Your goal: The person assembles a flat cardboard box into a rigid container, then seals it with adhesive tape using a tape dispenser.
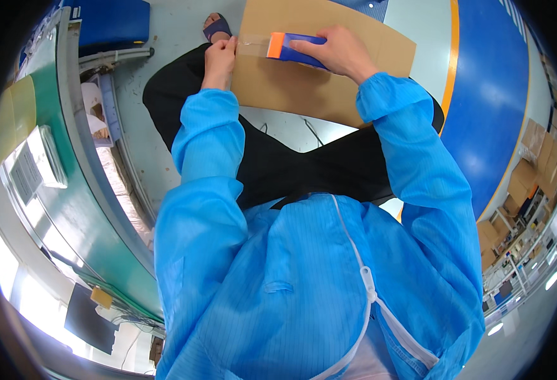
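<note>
A brown cardboard box (304, 95) lies across my knees, one broad face up. My right hand (345, 50) is closed round a blue tape dispenser (300, 49), whose orange end rests on the cardboard. A strip of clear tape (253, 44) runs from that end toward the box's left edge. There my left hand (219, 63) has its fingers closed on the edge, at the tape's end. Whether it pinches the tape, the cardboard or both is hard to see.
To the left stands a long green-topped bench (69, 145) with papers (47, 155) on it. A blue bin-like object (110, 28) is at the far left. On the right runs a blue floor area (481, 95) edged by an orange line; several cartons (522, 180) stand beyond.
</note>
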The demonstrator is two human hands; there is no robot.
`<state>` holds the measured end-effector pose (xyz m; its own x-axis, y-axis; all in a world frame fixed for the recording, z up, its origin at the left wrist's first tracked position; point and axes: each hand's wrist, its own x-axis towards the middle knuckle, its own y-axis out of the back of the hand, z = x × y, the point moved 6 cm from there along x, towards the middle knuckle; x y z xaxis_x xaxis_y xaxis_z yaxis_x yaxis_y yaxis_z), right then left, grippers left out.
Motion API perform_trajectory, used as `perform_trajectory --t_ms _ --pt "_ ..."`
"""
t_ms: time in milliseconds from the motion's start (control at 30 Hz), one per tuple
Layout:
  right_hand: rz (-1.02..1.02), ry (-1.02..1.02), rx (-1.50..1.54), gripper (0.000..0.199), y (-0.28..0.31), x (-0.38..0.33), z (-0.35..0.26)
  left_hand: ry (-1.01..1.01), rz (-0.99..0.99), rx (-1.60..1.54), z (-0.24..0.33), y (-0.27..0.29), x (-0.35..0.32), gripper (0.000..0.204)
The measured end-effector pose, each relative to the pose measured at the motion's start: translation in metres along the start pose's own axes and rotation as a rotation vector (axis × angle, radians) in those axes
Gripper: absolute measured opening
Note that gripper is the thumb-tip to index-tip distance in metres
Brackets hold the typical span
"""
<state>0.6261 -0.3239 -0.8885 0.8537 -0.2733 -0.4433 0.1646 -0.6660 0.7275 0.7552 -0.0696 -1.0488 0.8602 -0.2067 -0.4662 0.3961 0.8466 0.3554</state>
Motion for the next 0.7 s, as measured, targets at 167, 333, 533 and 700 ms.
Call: perform_trajectory --t_ms 167,333,533,700 --pt "0.043 0.08 0.002 0.066 0.004 -0.001 -0.012 0.161 -0.146 -0.054 -0.021 -0.005 0.007 0.044" --pt "-0.006 0.009 0.032 0.063 0.0 0.0 -0.01 0.086 0.078 0.321 -0.017 0.018 -0.017 0.037" --pt "0.006 0.007 0.065 0.063 0.006 -0.006 -0.009 -0.289 0.177 -0.012 0.057 0.001 -0.09 0.068" --pt "0.003 0.017 0.056 0.061 0.007 -0.006 -0.01 -0.351 0.138 0.254 0.086 -0.008 -0.114 0.085"
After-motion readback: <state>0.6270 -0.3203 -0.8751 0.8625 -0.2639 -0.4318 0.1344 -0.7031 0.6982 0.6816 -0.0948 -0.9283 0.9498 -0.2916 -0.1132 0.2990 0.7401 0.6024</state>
